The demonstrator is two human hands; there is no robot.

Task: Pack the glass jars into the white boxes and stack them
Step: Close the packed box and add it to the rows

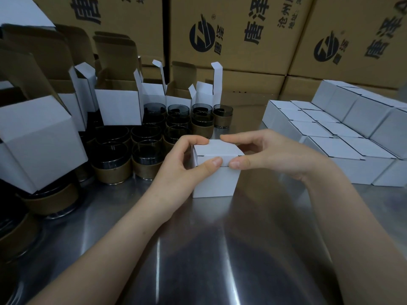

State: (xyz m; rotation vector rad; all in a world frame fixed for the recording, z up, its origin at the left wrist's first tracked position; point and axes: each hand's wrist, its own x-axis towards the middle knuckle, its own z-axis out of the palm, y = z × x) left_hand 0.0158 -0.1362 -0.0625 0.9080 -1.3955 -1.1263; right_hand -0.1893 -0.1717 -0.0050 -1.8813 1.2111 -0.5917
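desk [198,249], centre frame: white box [217,183] upright, lid down | left hand [182,160] grip pinches lid's left part, right hand [271,153] grip pinches right part, box between them | glass jars [141,137] beyond, left | closed boxes [343,150] stacked right

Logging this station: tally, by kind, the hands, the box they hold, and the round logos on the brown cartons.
Hands: 2 (left hand, right hand)
White box: 1
Round logos: 2
Total: 5
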